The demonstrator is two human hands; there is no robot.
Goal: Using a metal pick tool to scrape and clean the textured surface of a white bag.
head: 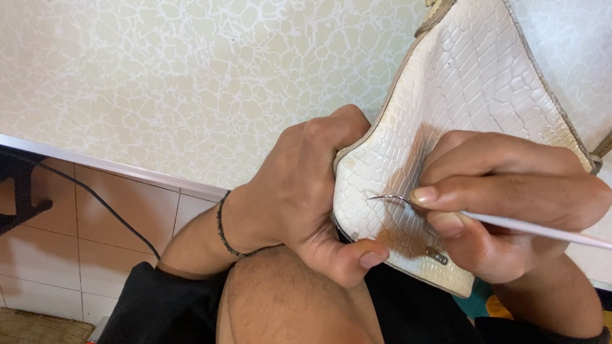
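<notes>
L hand: your left hand (305,186) is clenched on the lower-left corner of the bag piece, thumb pressed on its front face nr the bottom edge, other fingers wrapped behind.
R hand: your right hand (507,203) pinches the thin white tool, thumb + forefinger closed on it nr the tip end; rest of the fingers curled under.
Tool: thin white tool (547,231), shaft runs out past the right hand toward the frame edge; fine curved metal tip (385,197) sits just left of the fingertips, on or just over the leather, can't tell which.
Workpiece: white croc-embossed bag piece (464,82), held between both hands, rising up and away from them; lower edge rests abt at the knee. Tan edging along its sides.
Hardware: small metal tab (436,255) on the face, just below right thumb; metal buckle end (609,141) above right hand's knuckles, at the piece's far edge.
Wrist: dark bead bracelet (225,230) on left wrist.
Below hands: bare knee (292,304), dark shorts either side.
Behind: pale crackle-pattern wall (151,59) beyond left hand; tiled floor (107,238) and a black cable (102,203) off the left wrist side.
</notes>
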